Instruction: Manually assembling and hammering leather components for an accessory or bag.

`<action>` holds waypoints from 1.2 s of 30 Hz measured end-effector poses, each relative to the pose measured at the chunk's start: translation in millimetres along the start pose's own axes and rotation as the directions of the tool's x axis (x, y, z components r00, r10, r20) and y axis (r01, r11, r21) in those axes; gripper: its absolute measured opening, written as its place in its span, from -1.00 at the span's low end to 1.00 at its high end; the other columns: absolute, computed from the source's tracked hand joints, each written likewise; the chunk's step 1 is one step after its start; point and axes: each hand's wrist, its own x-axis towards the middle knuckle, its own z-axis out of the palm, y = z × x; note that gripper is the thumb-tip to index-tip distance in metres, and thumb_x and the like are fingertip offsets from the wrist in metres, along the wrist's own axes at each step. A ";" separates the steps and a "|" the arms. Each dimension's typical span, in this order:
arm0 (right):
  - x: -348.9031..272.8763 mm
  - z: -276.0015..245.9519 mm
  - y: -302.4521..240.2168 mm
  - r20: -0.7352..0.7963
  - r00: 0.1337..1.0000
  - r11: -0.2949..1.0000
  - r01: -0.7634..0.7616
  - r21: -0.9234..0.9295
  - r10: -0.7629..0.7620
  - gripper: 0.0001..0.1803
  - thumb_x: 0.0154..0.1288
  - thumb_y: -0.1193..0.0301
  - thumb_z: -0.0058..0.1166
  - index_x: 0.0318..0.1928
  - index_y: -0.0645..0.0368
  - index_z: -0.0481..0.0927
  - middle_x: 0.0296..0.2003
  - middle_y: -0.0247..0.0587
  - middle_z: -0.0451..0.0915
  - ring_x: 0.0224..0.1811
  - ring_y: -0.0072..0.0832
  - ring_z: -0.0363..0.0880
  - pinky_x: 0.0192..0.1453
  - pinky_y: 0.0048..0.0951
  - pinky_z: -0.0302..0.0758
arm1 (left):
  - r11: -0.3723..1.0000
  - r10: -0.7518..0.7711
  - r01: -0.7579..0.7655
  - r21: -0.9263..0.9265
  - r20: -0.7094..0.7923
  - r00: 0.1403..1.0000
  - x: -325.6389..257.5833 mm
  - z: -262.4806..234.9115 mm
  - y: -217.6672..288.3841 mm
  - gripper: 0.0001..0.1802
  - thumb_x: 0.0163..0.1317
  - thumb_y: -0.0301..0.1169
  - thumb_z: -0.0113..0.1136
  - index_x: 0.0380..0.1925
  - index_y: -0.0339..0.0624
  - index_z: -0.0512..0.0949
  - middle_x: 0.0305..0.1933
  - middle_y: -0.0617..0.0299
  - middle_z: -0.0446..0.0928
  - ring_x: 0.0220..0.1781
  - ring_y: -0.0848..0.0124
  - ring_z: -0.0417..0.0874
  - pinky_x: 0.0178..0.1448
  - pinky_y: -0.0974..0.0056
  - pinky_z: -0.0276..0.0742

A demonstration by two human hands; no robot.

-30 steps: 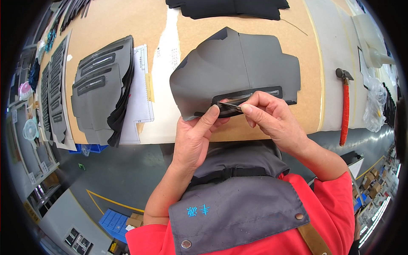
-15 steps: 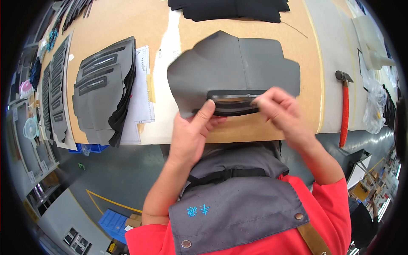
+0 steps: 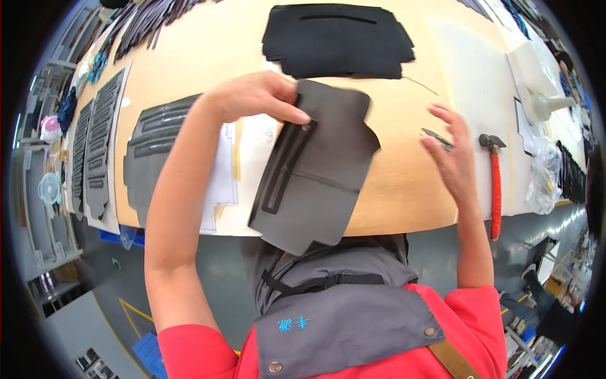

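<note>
My left hand [image 3: 265,98] pinches a dark grey, leather-like panel [image 3: 328,151] by its upper left corner, thumb on top. The panel is tilted, its lower end reaching past the table's front edge. Along its left side runs a black strip [image 3: 287,167] with a long narrow slot outline. My right hand [image 3: 453,155] is off to the right, apart from the panel, thumb and fingers spread. A small pointed metal tool [image 3: 435,136] juts out between them, apparently held loosely in the palm; its other end is hidden.
A stack of black panels [image 3: 338,44] lies at the far middle. More grey panels [image 3: 142,170] with strips are at the left, over a white paper pattern [image 3: 221,170]. A hammer [image 3: 495,183] with a red handle overhangs the right front edge. Dark strips [image 3: 145,25] lie far left.
My left hand has swung up to the panel's far corner, and the panel has turned steeply. My right hand has let go of the strip and moved right; the metal tool now shows.
</note>
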 end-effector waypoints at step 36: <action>-26.7 54.6 -24.3 -0.009 0.994 0.981 0.111 0.157 -0.111 -0.86 0.26 0.56 0.36 -0.24 0.24 0.64 -0.32 -0.20 0.59 -0.33 -0.36 0.63 -0.27 -0.35 0.57 | 0.861 0.062 -0.001 -0.509 0.102 0.993 48.3 110.4 16.7 -0.38 0.11 -0.48 0.41 0.23 -0.29 0.52 -0.09 0.14 0.74 -0.07 0.43 0.68 0.10 0.32 0.55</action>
